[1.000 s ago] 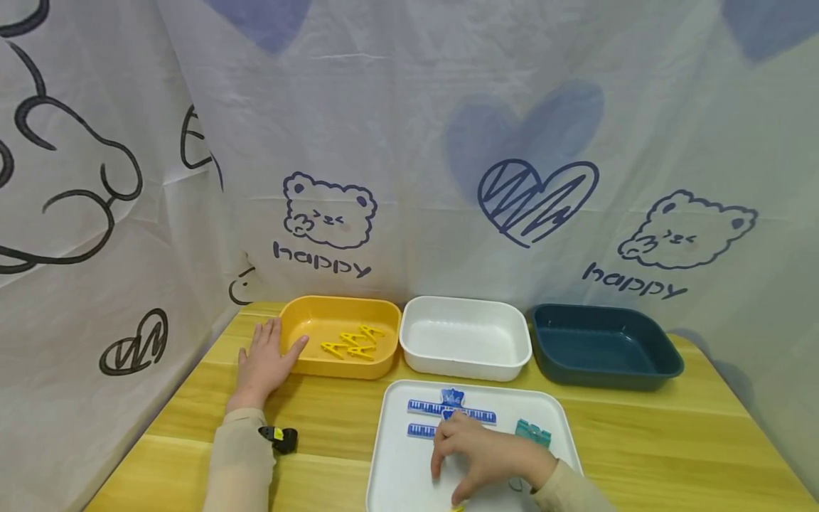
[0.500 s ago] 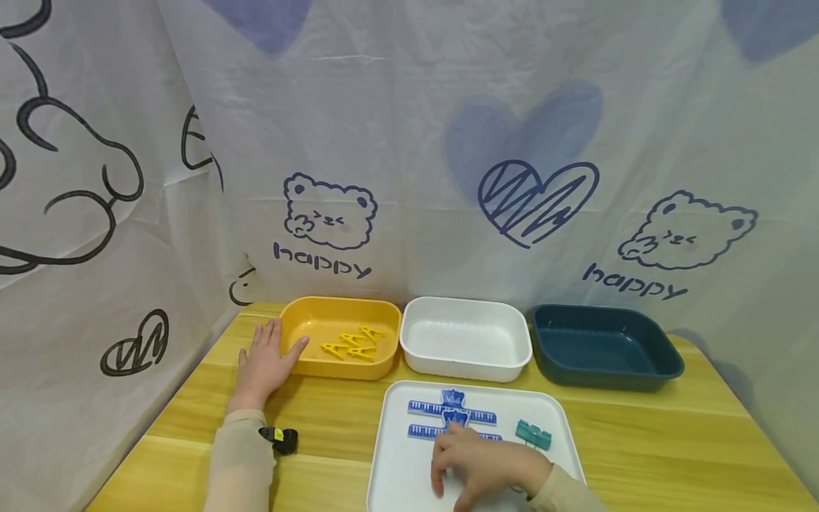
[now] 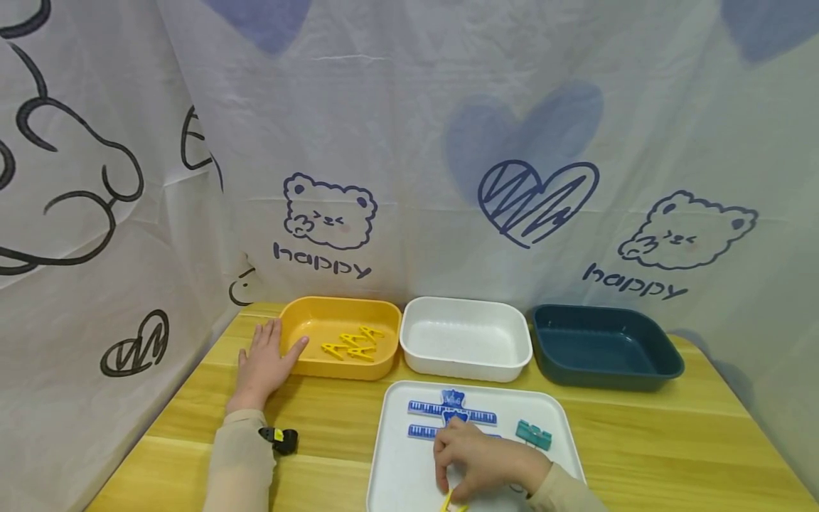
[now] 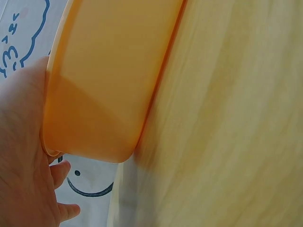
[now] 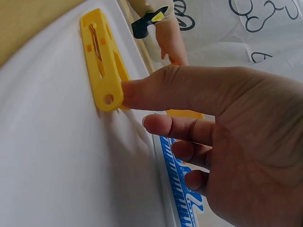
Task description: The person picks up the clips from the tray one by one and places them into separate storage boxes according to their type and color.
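Observation:
My right hand (image 3: pixel 483 459) is low over a white tray (image 3: pixel 397 491), its thumb touching a yellow clothespin (image 5: pixel 102 61). In the right wrist view the index fingertip is apart from the clothespin, and the other fingers curl loosely. Just beyond this hand are two blue piano-key clips (image 3: pixel 422 407), the nearer partly covered. My left hand (image 3: pixel 262 366) rests on the left end of a yellow bin (image 3: pixel 342 368), thumb over its front rim and fingers straight along its side. Several yellow clothespins (image 3: pixel 352 340) lie inside that bin.
A white bin (image 3: pixel 463 366) and a dark blue bin (image 3: pixel 601 377) stand to the right of the yellow one, against the printed curtain (image 3: pixel 416 142). On the tray's right side lies a teal binder clip (image 3: pixel 533 434). The table (image 3: pixel 691 441) is wooden.
My right hand has shifted slightly, its fingers drawing closer to the thumb. More of the yellow clothespin shows under the thumb. My left hand has stayed put on the yellow bin.

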Tool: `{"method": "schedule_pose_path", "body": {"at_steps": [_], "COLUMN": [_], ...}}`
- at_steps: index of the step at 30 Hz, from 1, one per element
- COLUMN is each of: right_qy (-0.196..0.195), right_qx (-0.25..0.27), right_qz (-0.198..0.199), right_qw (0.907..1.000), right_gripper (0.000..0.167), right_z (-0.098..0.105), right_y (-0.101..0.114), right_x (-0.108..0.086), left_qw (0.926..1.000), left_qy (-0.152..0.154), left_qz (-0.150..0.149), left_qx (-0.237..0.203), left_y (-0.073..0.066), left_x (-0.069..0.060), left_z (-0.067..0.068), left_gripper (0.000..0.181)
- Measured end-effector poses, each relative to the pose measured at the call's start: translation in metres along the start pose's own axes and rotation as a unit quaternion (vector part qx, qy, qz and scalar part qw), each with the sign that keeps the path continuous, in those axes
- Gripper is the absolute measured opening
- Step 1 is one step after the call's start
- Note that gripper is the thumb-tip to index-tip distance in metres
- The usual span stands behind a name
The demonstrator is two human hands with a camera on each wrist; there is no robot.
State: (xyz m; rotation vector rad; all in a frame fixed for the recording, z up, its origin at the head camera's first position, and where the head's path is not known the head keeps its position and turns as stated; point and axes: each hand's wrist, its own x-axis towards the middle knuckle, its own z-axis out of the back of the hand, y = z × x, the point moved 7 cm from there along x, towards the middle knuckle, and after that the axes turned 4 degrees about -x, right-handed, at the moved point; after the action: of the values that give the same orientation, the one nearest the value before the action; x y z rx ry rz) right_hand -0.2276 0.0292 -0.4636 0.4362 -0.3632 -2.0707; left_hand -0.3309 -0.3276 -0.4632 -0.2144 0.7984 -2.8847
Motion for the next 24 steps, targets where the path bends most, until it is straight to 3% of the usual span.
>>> {"method": "schedule_pose_path", "body": {"at_steps": [13, 24], "right_qy": [-0.003, -0.029], "right_qx": [-0.002, -0.015], "right_qz": [0.007, 0.018], "right_qw": [1.0, 0.9993], "right_gripper": [0.012, 0.011], "right_z": [0.0006, 0.0092], "right_y": [-0.0008, -0.0032], "right_x": [0.0017, -0.0013], "left_qw": [1.0, 1.0], "left_qy": [-0.001, -0.001], "left_qz": [-0.001, -0.001], "left_qx": [0.0, 0.0], "left_y": [0.0003, -0.0009], "left_x": [0.0003, 0.0001], "left_z": [-0.0001, 0.0012], "left_gripper": [0.099, 0.098]}}
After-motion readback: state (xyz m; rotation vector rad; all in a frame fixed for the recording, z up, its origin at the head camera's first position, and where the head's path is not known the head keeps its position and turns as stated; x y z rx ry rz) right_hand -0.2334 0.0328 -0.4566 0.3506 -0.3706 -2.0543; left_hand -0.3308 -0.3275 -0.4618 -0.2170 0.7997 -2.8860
